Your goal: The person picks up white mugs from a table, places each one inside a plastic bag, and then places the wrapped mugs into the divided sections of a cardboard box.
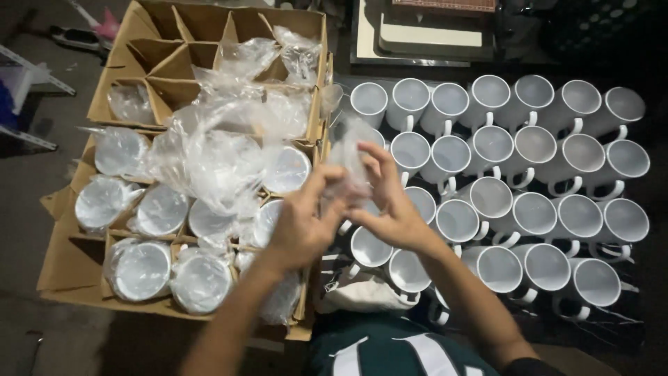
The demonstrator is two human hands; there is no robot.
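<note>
I am watching both hands working a clear plastic bag above the gap between the cardboard box and the rows of bare white mugs. The left hand is curling its fingers loosely around the bag's lower edge; the right hand is pinching the film higher up with bent fingertips. The film is looking thin, limp and slippery, so I am judging a pinch at its edge the surest hold. Whether a mug is inside, I cannot tell. Wrapped mugs are filling the box's compartments; they would be fragile.
</note>
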